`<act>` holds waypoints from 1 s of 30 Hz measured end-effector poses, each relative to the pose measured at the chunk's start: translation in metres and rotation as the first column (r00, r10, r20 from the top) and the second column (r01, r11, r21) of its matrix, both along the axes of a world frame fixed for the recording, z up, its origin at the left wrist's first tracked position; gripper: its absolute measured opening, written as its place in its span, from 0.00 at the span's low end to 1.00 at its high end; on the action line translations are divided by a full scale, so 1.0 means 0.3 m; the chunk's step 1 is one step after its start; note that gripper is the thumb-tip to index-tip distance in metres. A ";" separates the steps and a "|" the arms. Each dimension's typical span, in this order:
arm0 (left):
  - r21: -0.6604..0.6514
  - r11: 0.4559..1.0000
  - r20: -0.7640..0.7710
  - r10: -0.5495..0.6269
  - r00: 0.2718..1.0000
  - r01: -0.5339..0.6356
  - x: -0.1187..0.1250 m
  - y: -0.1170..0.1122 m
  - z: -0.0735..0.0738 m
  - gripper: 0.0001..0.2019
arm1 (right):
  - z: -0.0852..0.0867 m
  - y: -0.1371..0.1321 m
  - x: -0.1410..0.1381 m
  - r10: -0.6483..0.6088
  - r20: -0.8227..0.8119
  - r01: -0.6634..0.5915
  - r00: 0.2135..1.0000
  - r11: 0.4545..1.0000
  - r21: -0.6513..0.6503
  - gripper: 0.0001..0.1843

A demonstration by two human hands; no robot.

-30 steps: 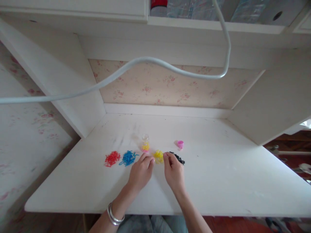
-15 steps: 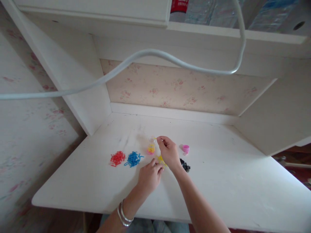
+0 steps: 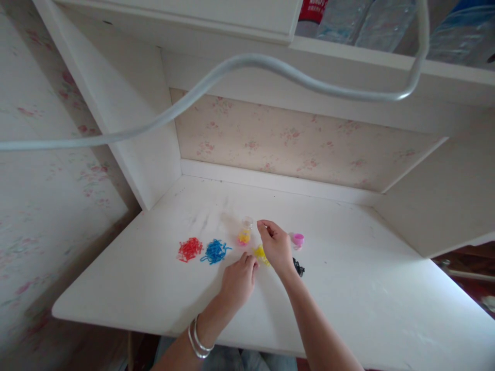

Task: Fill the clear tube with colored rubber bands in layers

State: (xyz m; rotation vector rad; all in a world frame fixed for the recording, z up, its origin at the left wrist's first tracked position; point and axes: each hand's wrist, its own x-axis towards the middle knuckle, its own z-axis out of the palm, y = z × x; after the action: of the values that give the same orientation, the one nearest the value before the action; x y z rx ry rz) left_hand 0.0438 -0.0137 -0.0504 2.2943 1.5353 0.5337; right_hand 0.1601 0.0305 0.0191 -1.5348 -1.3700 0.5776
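A small clear bottle (image 3: 247,223) with a pink bottom stands on the desk, yellow rubber bands inside its lower part. My right hand (image 3: 276,246) hovers just right of its mouth, thumb and fingers pinched together; anything between the tips is too small to see. My left hand (image 3: 238,277) rests on the desktop with fingers curled together, left of a small pile of yellow rubber bands (image 3: 262,254); its fingertips are partly hidden. Behind my right wrist lies a pile of black bands (image 3: 298,267), partly covered.
Left of my hands lie piles of blue bands (image 3: 215,251) and red bands (image 3: 190,249) on the white desk (image 3: 154,288). A pink cap (image 3: 298,239) sits to the right. A white cable (image 3: 247,61) crosses the upper view, in front of the shelf with plastic bottles (image 3: 344,20).
A yellow band showed at my right fingertips by the bottle mouth; now none shows there. My right hand has drawn slightly away from the mouth. The view has shifted a little.
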 end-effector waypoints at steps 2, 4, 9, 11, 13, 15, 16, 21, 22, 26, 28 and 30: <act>-0.002 1.000 0.017 0.013 1.000 -0.013 -0.002 0.001 -0.002 0.10 | -0.033 -0.024 0.025 -0.028 -0.001 0.028 1.000 0.999 -0.030 0.22; -0.004 1.000 0.037 0.018 0.999 -0.018 -0.003 -0.001 -0.001 0.10 | -0.078 -0.056 0.052 -0.055 0.012 0.056 0.998 0.996 -0.076 0.22; 0.006 1.000 0.139 0.008 0.990 -0.009 -0.008 0.000 0.000 0.12 | -0.187 -0.169 0.098 -0.039 0.217 0.072 0.975 0.987 -0.145 0.20; 0.025 1.000 0.237 -0.008 0.971 0.002 -0.010 0.006 -0.004 0.13 | -0.214 -0.216 0.099 -0.014 0.390 0.079 0.921 0.985 -0.150 0.19; 0.040 0.999 0.327 -0.026 0.945 0.013 -0.011 0.013 -0.009 0.13 | -0.229 -0.256 0.092 -0.007 0.566 0.110 0.824 0.983 -0.149 0.18; 0.043 0.999 0.380 -0.034 0.924 0.019 -0.013 0.017 -0.010 0.12 | -0.233 -0.285 0.085 -0.015 0.675 0.153 0.738 0.978 -0.144 0.17; 0.045 0.999 0.393 -0.035 0.919 0.019 -0.014 0.018 -0.009 0.12 | -0.231 -0.294 0.083 -0.021 0.700 0.171 0.713 0.975 -0.144 0.16; -0.017 1.000 0.485 0.028 0.874 -0.022 -0.044 0.024 0.048 0.12 | -0.216 -0.298 0.085 -0.020 0.732 0.215 0.681 0.961 -0.174 0.12; -0.034 0.999 0.511 0.051 0.858 -0.039 -0.056 0.030 0.070 0.13 | -0.215 -0.295 0.087 -0.018 0.733 0.217 0.680 0.960 -0.178 0.12; -0.009 0.992 0.584 0.105 0.805 -0.123 -0.104 0.083 0.174 0.13 | -0.224 -0.286 0.094 -0.002 0.728 0.215 0.686 0.956 -0.200 0.13; -0.011 0.987 0.608 0.136 0.782 -0.163 -0.119 0.122 0.223 0.14 | -0.230 -0.286 0.098 0.001 0.721 0.216 0.693 0.954 -0.209 0.12; -0.035 0.981 0.637 0.171 0.752 -0.193 -0.120 0.161 0.262 0.15 | -0.234 -0.288 0.102 -0.006 0.711 0.217 0.704 0.954 -0.207 0.12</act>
State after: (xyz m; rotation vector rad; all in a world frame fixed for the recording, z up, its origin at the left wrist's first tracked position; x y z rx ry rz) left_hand 0.0079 0.0346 0.0283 1.6951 1.3861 1.2516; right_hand 0.1906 -0.0558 -0.0511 -2.1958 -1.7915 0.0734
